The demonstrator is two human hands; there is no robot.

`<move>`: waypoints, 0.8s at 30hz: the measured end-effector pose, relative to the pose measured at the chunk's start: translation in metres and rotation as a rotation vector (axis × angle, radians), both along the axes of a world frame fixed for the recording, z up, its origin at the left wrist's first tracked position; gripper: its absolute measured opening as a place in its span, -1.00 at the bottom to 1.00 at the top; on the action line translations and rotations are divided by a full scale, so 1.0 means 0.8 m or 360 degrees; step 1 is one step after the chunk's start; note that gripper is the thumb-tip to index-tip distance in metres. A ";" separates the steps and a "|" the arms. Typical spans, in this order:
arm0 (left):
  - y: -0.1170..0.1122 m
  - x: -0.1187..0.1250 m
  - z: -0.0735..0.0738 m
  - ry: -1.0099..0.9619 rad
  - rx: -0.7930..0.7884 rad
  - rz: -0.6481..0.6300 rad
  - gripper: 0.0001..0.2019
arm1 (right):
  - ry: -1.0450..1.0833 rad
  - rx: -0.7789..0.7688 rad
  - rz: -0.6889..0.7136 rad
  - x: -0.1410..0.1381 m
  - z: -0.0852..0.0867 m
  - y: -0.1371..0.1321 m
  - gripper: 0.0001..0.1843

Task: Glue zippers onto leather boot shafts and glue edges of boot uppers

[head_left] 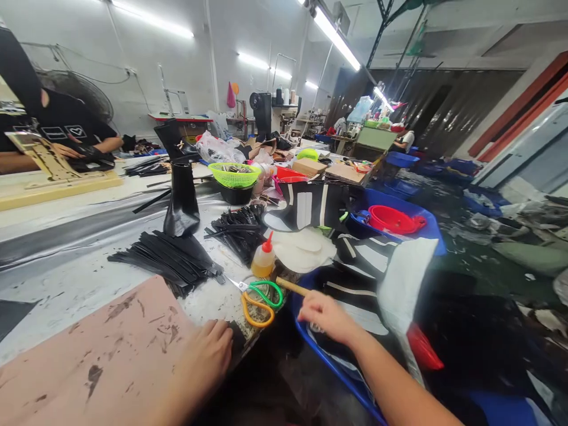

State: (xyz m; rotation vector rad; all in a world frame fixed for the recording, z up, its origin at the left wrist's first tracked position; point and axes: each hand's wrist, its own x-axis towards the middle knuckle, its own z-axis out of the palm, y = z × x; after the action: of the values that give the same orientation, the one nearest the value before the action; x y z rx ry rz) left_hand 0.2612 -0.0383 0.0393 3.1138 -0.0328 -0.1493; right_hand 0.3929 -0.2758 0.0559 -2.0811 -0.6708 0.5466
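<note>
The left hand (208,349) lies flat, fingers together, on the pink board (102,361), left of the scissors (260,299). Just right of the scissors, the right hand (326,316) is closed around a wooden handle (290,286), over the blue tub (328,367).

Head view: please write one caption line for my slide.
Right hand holds a wooden handle beside scissors; left hand rests on pink board.
</note>
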 end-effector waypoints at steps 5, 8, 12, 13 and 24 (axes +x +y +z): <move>0.003 -0.006 -0.008 0.0048 -0.0018 -0.0036 -0.70 | 0.1067 0.0076 0.0537 -0.007 -0.007 -0.007 -0.75; 0.003 -0.011 -0.008 0.0081 -0.0010 -0.0007 -0.70 | 0.1059 0.0863 -0.0607 0.053 -0.008 0.006 -0.82; 0.001 -0.015 -0.004 0.0103 0.0122 0.0027 -0.67 | 0.0863 0.1324 -0.1314 0.162 0.003 0.030 -0.84; 0.001 -0.016 -0.003 0.0112 0.0161 0.0025 -0.66 | 0.0856 0.1362 -0.1404 0.186 0.006 0.037 -0.79; 0.033 -0.027 -0.010 -0.0929 0.0039 0.0107 -0.83 | 0.0678 0.1604 -0.1569 0.277 0.067 0.103 -0.70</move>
State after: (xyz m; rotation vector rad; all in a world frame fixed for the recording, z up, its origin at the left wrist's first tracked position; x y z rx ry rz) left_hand 0.2394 -0.0122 0.0316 3.0517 0.0636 0.7599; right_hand 0.6142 -0.1936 0.1091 -1.0494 0.3339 0.0161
